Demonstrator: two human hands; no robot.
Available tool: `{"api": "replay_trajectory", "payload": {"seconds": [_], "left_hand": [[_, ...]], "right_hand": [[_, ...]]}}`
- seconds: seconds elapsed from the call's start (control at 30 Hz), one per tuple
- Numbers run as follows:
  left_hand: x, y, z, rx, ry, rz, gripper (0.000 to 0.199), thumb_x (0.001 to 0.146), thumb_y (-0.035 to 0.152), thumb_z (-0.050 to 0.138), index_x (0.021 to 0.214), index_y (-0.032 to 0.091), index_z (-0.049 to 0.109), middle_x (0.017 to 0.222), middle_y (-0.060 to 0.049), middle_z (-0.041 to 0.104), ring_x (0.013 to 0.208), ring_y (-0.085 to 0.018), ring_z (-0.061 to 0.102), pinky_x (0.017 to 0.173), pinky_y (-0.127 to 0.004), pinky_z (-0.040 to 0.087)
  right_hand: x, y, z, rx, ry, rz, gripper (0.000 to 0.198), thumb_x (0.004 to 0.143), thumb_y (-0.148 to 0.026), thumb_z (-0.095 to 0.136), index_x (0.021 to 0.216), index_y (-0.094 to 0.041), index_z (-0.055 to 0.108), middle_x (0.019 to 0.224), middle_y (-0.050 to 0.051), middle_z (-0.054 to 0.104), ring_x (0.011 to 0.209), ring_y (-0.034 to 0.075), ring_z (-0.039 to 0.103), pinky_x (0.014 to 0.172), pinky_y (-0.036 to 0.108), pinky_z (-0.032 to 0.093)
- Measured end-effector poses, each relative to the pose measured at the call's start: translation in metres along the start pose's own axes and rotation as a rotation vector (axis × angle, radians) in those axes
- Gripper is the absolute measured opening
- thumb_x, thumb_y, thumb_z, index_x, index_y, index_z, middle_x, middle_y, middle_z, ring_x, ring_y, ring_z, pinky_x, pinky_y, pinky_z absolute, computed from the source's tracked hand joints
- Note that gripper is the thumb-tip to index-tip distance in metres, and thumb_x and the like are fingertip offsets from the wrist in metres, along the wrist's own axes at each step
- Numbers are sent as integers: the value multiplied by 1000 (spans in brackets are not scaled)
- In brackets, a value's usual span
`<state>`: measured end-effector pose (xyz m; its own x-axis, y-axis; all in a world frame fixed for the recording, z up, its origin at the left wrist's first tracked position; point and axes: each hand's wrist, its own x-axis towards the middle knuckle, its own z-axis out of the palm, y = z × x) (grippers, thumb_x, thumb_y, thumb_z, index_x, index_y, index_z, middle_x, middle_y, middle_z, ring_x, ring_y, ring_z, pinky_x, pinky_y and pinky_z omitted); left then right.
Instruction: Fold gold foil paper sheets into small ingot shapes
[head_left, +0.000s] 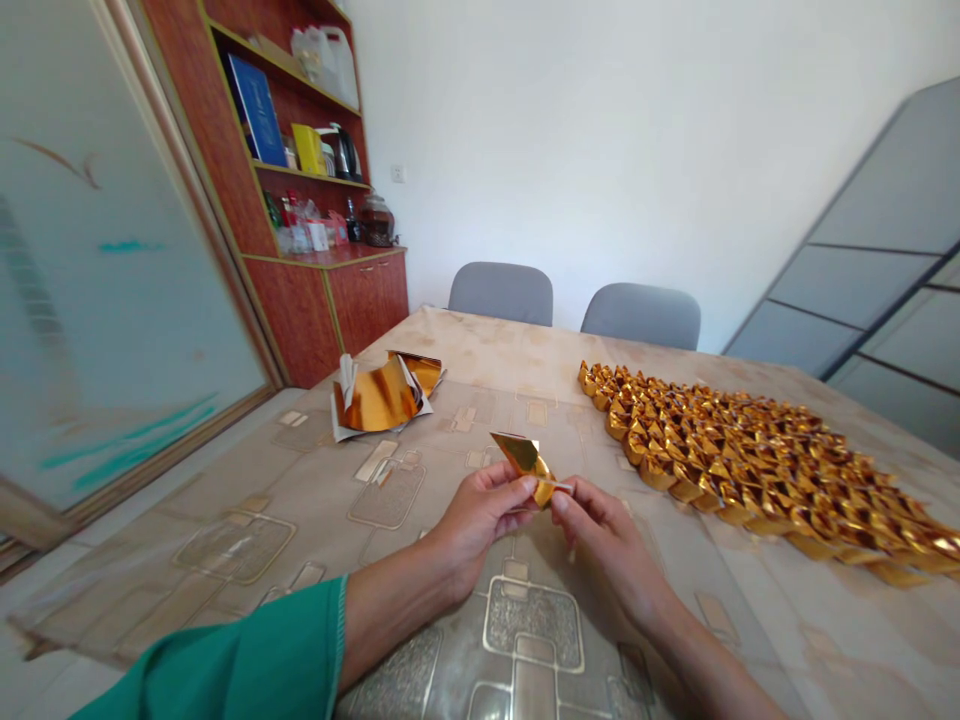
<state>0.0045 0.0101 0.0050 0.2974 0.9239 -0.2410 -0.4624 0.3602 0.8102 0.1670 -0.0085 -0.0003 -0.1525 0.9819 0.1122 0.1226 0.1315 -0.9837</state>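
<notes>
Between my two hands, above the near middle of the table, is a partly folded sheet of gold foil paper (525, 456). My left hand (480, 510) pinches its left side between thumb and fingers. On the other side, my right hand (596, 515) grips a narrow rolled or folded end with a pale edge. One pointed flap of the paper sticks up to the upper left. To the left lies a small stack of curled gold foil sheets (379, 398) with whitish undersides. Many folded gold paper pieces (735, 450) stand in close rows at the right.
A patterned cover lies over the table (300, 500). Two grey chairs (500, 292) stand along its far side. Back left is a red-brown shelf cabinet (300, 300) with bottles, a kettle and a blue folder. A frosted sliding door (112, 250) is at the left.
</notes>
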Motion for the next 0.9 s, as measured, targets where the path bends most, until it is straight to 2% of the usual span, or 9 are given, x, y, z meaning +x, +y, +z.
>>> {"api": "replay_trajectory", "payload": {"seconds": [0.23, 0.43, 0.63, 0.8, 0.9], "left_hand": [[2, -8, 1, 9, -21, -19, 33, 61, 31, 87, 83, 13, 72, 80, -2, 70, 66, -8, 57, 66, -21, 44], [1, -8, 1, 48, 12, 8, 45, 60, 30, 88, 92, 17, 58, 78, 0, 68, 64, -9, 60, 63, -22, 46], [7, -5, 1, 273, -24, 319, 28, 77, 33, 73, 79, 19, 48, 70, 3, 62, 62, -12, 60, 61, -24, 46], [6, 1, -3, 691, 17, 643, 3, 84, 22, 64, 84, 19, 63, 84, -2, 62, 79, -17, 60, 72, -28, 47], [4, 3, -6, 941, -7, 859, 11, 85, 17, 63, 87, 23, 73, 95, -6, 61, 91, -20, 59, 81, -31, 46]], "right_hand": [[-1, 14, 5, 99, 1, 38, 30, 86, -44, 64, 72, -20, 54, 63, -4, 45, 58, 12, 37, 52, 25, 28], [0, 2, 5, 174, 5, 109, 37, 77, -49, 70, 65, -21, 49, 58, -6, 41, 54, 11, 31, 50, 25, 25], [0, -4, 3, 309, 30, 172, 36, 70, -45, 75, 61, -21, 50, 55, -7, 39, 51, 10, 28, 50, 26, 21], [0, -5, 1, 431, 46, 236, 34, 68, -41, 78, 62, -22, 51, 55, -7, 41, 49, 10, 29, 50, 26, 21], [0, -5, 0, 448, 46, 240, 35, 68, -41, 78, 61, -21, 50, 55, -6, 44, 48, 10, 30, 49, 26, 21]]}}
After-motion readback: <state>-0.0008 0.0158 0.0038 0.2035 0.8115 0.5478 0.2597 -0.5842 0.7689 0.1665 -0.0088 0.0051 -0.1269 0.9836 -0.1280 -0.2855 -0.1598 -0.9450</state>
